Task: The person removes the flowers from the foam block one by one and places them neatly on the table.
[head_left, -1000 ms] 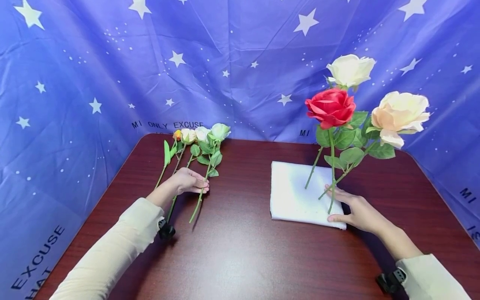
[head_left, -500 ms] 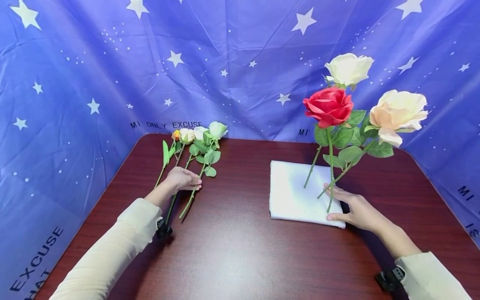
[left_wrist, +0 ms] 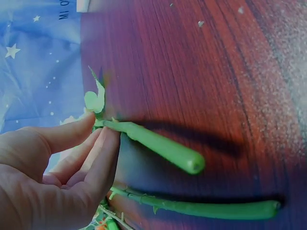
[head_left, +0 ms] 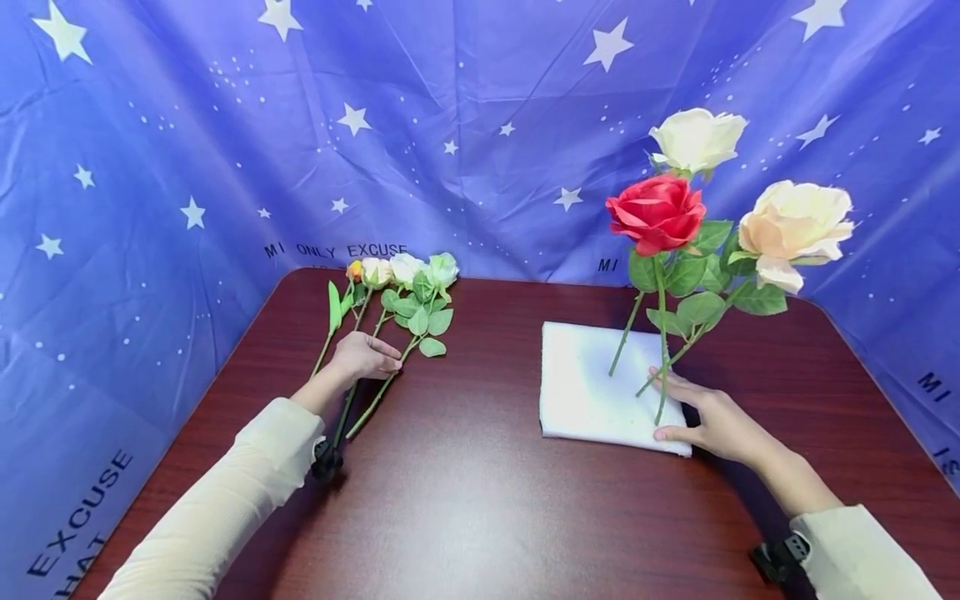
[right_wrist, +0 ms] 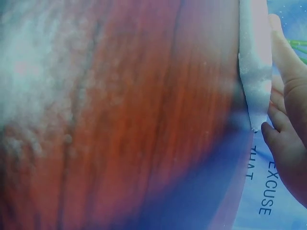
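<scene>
My left hand (head_left: 367, 357) pinches the green stem (left_wrist: 158, 143) of a pale greenish-white artificial rose (head_left: 442, 271) between thumb and fingers, with the stem's lower end slanting toward me. Beside it, other artificial flowers lie in a row: a white rose (head_left: 406, 268), a cream rose (head_left: 377, 272) and a small orange bud (head_left: 355, 270). My right hand (head_left: 720, 425) rests spread against the right edge of a white foam block (head_left: 585, 383), its thumb at the near corner. A red rose (head_left: 657, 214), a white rose (head_left: 699, 140) and a peach rose (head_left: 797, 229) stand in the block.
A dark reddish wooden table (head_left: 480, 500) carries everything. Blue cloth (head_left: 480, 125) with white stars hangs around its far and side edges. The standing roses lean at different angles, their blooms rising above my right hand.
The pinched rose has swung: its lower stem end moved left toward the other stems and its bloom sank slightly. My left hand shifted a little left. The right hand stays on the foam.
</scene>
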A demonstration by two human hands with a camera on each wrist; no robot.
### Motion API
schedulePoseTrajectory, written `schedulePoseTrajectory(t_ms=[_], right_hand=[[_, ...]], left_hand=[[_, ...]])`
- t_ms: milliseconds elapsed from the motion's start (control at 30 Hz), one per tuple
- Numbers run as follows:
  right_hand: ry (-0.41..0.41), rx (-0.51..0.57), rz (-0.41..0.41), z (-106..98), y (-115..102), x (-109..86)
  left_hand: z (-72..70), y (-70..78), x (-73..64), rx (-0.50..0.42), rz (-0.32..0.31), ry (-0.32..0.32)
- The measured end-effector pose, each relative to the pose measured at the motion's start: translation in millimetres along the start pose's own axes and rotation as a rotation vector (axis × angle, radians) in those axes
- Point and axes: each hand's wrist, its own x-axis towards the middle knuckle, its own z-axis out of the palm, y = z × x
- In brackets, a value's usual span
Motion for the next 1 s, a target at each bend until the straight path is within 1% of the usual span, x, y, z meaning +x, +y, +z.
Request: schedulePoseTrajectory(t_ms=[133,233,367,467,567,633,700,800,900,1000], right_hand=[[-0.003,0.0,0.002,-0.3,-0.4,-0.7],[-0.003,0.001,0.004,-0.3,-1.1,-1.2],[-0.003,0.014,0.003,0.6,-1.6,-1.2],[-0.005,0.02,0.002,1.6,-1.9,-1.0],[-0.004,0.02,-0.001,1.6,-2.2,-0.6],[-0.004,0.017,-0.003,0.9,-2.2,-0.3],[-0.003,0.011,-0.002,0.1,-2.4,-0.2],[-0.006,-0.003,0.006,-1.1,-2.6,-0.4],[-0.015,-0.009,0.016,-1.7,-2.9,-0.5],[-0.022,-0.008,0.019,-2.0,-3.0,-0.5]], left_hand=[[2.4,-2.7,-1.9,0.021,0.038,0.025],[5.1,-3.8,-2.2,0.069,0.062,0.046],[7.4,-3.6,-0.9,0.154,0.075,0.078],[5.9,-0.4,-0.5,0.224,0.09,0.111],[1.5,7.8,-1.4,0.254,0.108,0.137],[-1.2,15.9,-2.0,0.238,0.112,0.138],[-2.3,24.8,-1.0,0.16,0.121,0.108],[1.3,37.6,0.4,0.058,0.168,0.067],[11.6,47.5,2.3,-0.011,0.247,0.048],[27.2,55.9,3.5,-0.049,0.311,0.021]])
